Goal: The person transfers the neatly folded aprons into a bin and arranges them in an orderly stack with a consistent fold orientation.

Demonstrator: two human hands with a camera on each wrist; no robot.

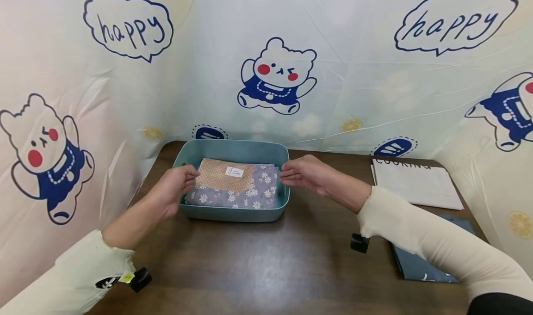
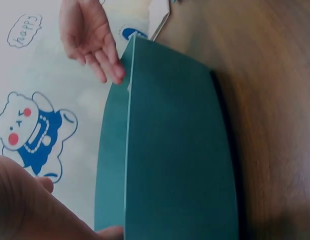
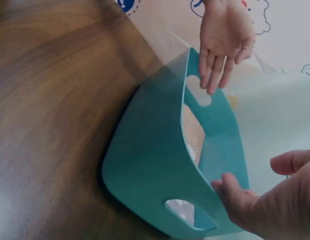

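A teal plastic basket (image 1: 233,214) with oval handle holes in its ends stands on the table. Inside lies a folded cloth (image 1: 262,197), grey-purple with white daisies and a tan dotted part bearing a white label (image 1: 234,172). My left hand (image 1: 172,188) is over the basket's left end, its fingers pointing inward; the right wrist view shows them extended and holding nothing. At the opposite end is my right hand (image 1: 307,172), fingers nearly straight and close to the rim. Whether either hand touches the basket (image 3: 145,145) I cannot tell.
On the right of the brown table (image 1: 266,268) lies a white folded cloth (image 1: 416,185) printed "COOKING". Nearer me, a dark blue folded cloth (image 1: 424,259) is partly under my right sleeve. Printed sheeting (image 1: 354,74) encloses the back and sides.
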